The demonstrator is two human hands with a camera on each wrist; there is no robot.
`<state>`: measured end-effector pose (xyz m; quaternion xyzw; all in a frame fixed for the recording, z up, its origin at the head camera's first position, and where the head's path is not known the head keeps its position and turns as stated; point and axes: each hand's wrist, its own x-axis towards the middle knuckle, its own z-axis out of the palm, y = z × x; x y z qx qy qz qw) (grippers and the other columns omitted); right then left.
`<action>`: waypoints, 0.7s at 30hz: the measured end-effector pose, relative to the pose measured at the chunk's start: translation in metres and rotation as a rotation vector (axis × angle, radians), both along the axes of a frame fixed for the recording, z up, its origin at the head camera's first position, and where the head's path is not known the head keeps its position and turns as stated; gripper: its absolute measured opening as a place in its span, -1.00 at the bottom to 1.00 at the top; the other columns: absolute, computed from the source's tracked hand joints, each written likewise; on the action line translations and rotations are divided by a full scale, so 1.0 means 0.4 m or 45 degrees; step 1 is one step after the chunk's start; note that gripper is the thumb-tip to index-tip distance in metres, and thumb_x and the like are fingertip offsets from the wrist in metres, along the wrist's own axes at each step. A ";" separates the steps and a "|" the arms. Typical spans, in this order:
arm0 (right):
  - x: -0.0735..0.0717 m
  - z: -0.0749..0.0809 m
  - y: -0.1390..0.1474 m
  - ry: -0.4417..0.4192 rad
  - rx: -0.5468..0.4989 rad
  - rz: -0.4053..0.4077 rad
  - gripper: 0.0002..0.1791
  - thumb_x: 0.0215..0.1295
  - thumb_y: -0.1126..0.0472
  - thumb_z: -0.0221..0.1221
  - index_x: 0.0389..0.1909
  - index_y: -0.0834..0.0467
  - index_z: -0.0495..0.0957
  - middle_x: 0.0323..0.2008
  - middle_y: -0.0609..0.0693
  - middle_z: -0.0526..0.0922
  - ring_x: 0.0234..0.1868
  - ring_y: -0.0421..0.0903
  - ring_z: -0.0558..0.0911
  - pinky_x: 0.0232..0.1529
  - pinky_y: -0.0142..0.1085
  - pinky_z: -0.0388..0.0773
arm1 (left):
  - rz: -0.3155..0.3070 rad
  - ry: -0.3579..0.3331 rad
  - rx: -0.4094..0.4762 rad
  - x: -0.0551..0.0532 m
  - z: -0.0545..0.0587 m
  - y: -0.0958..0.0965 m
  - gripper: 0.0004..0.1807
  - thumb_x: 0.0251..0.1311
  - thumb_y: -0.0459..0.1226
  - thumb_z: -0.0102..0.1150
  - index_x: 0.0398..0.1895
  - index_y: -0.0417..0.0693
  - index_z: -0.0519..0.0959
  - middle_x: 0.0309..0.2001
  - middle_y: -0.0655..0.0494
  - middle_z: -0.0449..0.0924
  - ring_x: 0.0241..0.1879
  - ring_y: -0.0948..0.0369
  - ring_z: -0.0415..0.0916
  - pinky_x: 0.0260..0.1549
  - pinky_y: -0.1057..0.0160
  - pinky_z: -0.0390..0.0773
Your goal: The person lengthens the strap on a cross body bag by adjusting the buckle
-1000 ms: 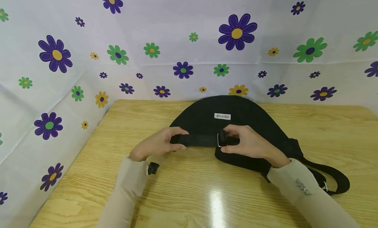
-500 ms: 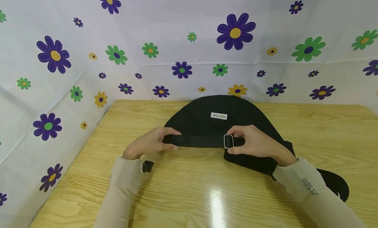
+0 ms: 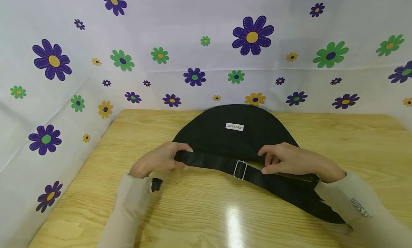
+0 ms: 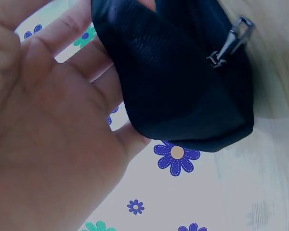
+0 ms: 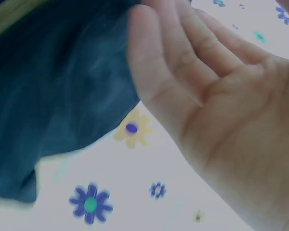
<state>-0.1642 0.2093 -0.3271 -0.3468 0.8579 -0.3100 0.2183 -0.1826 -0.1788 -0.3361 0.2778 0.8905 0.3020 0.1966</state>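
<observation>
A black crescent-shaped sling bag (image 3: 212,130) lies on the table with its white label upside down. Its black strap (image 3: 273,185) runs along the near edge and carries a silver slider buckle (image 3: 240,169). My left hand (image 3: 162,157) pinches the strap at the bag's left end, thumb below and fingers above. In the left wrist view, a metal zipper pull (image 4: 231,42) hangs at that end of the bag. My right hand (image 3: 289,160) is right of the buckle, fingers loosely bent at the bag's near edge, thumb tip over the strap. The strap's right end passes under the right sleeve.
The bag rests on a wooden table (image 3: 193,212) whose far edge meets a white flower-print cloth (image 3: 180,33). The same cloth rises along the left side. A small black device (image 3: 156,184) sits at the left wrist.
My right hand has let go of the slider buckle and moved right. The strap has sagged toward me, with the buckle lower and further left. My left hand keeps its grip, shifting slightly left.
</observation>
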 end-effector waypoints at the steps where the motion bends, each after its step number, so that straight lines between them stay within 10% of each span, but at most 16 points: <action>1: 0.004 0.000 0.014 -0.029 0.034 -0.009 -0.50 0.43 0.13 0.27 0.15 0.46 0.46 -0.22 -0.13 0.66 -0.23 -0.18 0.64 -0.21 -0.28 0.61 | -0.003 -0.001 -0.004 0.002 -0.003 -0.002 -0.59 0.22 -0.41 0.39 0.14 -0.24 0.59 0.14 -0.07 0.60 0.01 0.03 0.44 0.09 0.08 0.48; 7: 0.030 -0.013 0.099 -0.162 0.162 -0.035 -0.60 0.46 0.13 0.23 0.09 0.38 0.53 -0.08 -0.03 0.65 -0.11 -0.07 0.66 -0.11 -0.25 0.63 | -0.029 0.057 -0.098 0.020 -0.010 -0.008 -0.69 0.24 -0.41 0.37 0.05 -0.20 0.64 0.11 -0.01 0.62 0.09 0.01 0.51 0.12 0.02 0.52; 14: 0.046 -0.020 0.180 -0.164 0.226 -0.095 -0.68 0.47 0.21 0.21 0.03 0.39 0.56 -0.06 0.02 0.66 -0.11 0.00 0.67 -0.14 -0.23 0.64 | -0.138 0.364 -0.154 0.044 -0.034 -0.020 -0.83 0.24 -0.42 0.36 -0.12 -0.17 0.71 -0.10 0.08 0.70 -0.09 0.08 0.65 0.07 -0.04 0.53; 21: 0.059 -0.045 0.279 -0.101 0.260 -0.096 -0.79 0.51 0.25 0.14 -0.03 0.30 0.64 -0.10 -0.07 0.66 -0.20 -0.32 0.59 -0.24 -0.31 0.60 | -0.087 0.495 -0.212 0.066 -0.040 -0.039 -0.84 0.19 -0.43 0.40 -0.19 -0.06 0.75 -0.19 0.22 0.70 -0.12 0.13 0.65 0.08 -0.17 0.31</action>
